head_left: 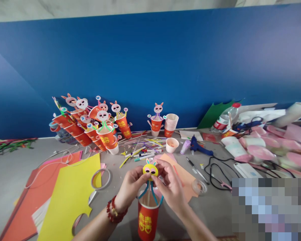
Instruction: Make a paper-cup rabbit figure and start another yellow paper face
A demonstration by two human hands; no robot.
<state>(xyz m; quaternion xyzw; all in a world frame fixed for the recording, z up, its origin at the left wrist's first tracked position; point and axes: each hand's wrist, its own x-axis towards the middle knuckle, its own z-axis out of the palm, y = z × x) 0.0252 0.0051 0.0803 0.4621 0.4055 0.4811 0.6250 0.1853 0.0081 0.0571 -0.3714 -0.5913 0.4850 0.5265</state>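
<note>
Between my two hands is a small yellow paper bunny face (151,169) with dark eyes and blue ears. My left hand (133,183) pinches its left side, thumb in front. On the other side my right hand (171,182) pinches it with thumb and fingers. Blue pipe cleaners (153,194) and a pale stick run down from the face into a red paper cup (147,219) with gold characters, standing upright below my hands.
Finished bunny cups (106,135) crowd the back left; another bunny cup (156,124) stands beside stacked cups (171,125). Yellow paper (67,197) and a tape roll (100,179) lie left. A blue glue gun (199,147), black cable, pen (197,170) and bottle (225,118) are right.
</note>
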